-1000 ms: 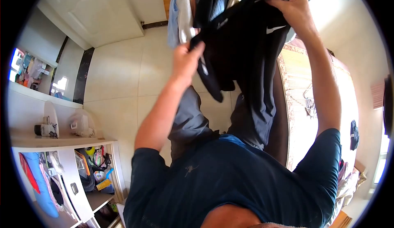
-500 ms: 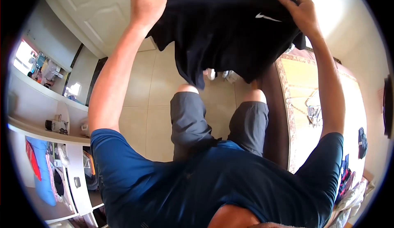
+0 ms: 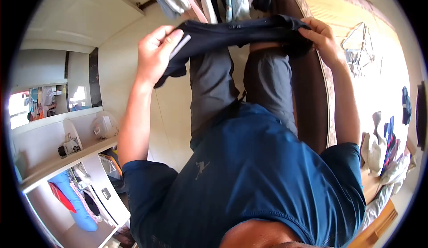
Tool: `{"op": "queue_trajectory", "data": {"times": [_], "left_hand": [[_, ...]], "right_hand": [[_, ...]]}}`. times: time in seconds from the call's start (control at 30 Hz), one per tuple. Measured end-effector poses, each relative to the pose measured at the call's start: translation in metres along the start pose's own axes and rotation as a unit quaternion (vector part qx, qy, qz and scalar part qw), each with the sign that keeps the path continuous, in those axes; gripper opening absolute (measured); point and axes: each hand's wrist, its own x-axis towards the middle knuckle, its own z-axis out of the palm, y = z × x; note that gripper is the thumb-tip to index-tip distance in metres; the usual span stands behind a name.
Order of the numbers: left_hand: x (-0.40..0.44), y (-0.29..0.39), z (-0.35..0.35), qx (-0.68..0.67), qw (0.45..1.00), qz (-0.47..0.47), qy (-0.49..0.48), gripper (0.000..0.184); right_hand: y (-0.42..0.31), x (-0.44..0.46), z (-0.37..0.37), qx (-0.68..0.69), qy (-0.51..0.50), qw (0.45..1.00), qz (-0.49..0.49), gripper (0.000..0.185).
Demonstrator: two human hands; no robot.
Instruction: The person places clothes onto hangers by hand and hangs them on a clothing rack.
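Observation:
A black T-shirt (image 3: 236, 35) is stretched sideways in front of my knees, bunched into a narrow band. My left hand (image 3: 154, 49) grips its left end, thumb on top, beside a white strip on the cloth. At the other end, my right hand (image 3: 322, 38) pinches the fabric between thumb and fingers. Small pale lettering shows along the upper edge of the shirt. Part of the cloth droops below my left hand.
Several garments (image 3: 207, 0) hang or lie beyond the shirt. To the right is a bed with a patterned mat (image 3: 327, 7), a wire hanger (image 3: 358, 47) and clothes on it. Open shelving (image 3: 67, 163) stands at left, near a white door (image 3: 84, 16).
Both hands have come down and nearer my body with the T-shirt. The shirt went from hanging spread out to a bunched band. My view has tilted and shifted.

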Motion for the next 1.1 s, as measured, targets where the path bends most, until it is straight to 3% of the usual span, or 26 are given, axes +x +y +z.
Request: {"op": "queue_trajectory", "data": {"times": [0.17, 0.47, 0.7, 0.77, 0.83, 0.97, 1.03, 1.1], "left_hand": [[-0.044, -0.050, 0.029, -0.009, 0.995, -0.071, -0.063, 0.016], [-0.051, -0.085, 0.041, -0.002, 0.980, -0.163, -0.112, 0.020], [-0.049, -0.076, 0.066, 0.004, 0.972, -0.214, -0.100, 0.030], [-0.045, -0.072, 0.074, 0.021, 0.970, -0.232, -0.067, 0.025], [-0.038, -0.078, 0.077, 0.063, 0.972, -0.221, -0.056, 0.037], [-0.025, -0.071, 0.093, 0.172, 0.970, -0.160, -0.067, 0.052], [-0.021, -0.075, 0.093, 0.251, 0.956, -0.123, -0.087, 0.043], [-0.022, -0.082, 0.095, 0.232, 0.960, -0.131, -0.082, 0.034]], "right_hand": [[0.090, -0.030, 0.005, -0.009, 0.008, 0.996, 0.093, 0.020], [0.117, -0.050, 0.033, 0.000, 0.100, 0.984, 0.149, 0.023], [0.136, -0.056, 0.049, -0.098, 0.173, 0.980, 0.009, 0.029], [0.127, -0.057, 0.055, -0.076, 0.173, 0.980, 0.053, 0.030], [0.124, -0.055, 0.058, -0.062, 0.172, 0.978, 0.100, 0.033], [0.123, -0.054, 0.059, -0.051, 0.191, 0.978, 0.067, 0.035], [0.114, -0.057, 0.056, -0.055, 0.182, 0.979, 0.070, 0.037], [0.112, -0.058, 0.053, -0.066, 0.183, 0.979, 0.062, 0.036]]}}
